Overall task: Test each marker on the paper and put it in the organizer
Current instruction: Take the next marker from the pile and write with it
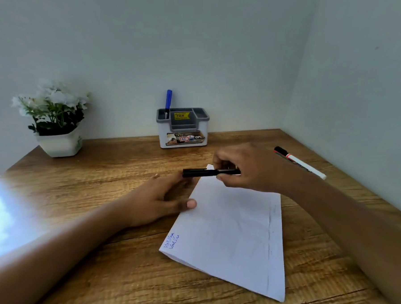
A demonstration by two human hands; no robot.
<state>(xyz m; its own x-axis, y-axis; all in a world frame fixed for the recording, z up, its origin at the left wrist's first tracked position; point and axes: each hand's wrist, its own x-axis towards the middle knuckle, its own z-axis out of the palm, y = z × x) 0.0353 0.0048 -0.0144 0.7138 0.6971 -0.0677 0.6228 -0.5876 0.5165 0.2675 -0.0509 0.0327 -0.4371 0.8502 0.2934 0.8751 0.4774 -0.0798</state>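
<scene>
A black marker (pixel 203 172) is held level above the far edge of the white paper (pixel 231 231). My right hand (pixel 249 170) grips its right part. My left hand (pixel 160 198) is beside its left end, fingertips at the cap, thumb resting on the paper's left edge. Blue writing marks the paper's near left corner. The white and grey organizer (pixel 182 129) stands at the back by the wall with a blue marker (pixel 168 102) upright in its left slot. Another marker (pixel 298 161), white with a black cap, lies on the desk to the right.
The wooden desk (pixel 107 261) sits in a corner, with walls behind and on the right. A white pot of white flowers (pixel 56 126) stands at the back left. Bright glare falls on the desk's left edge.
</scene>
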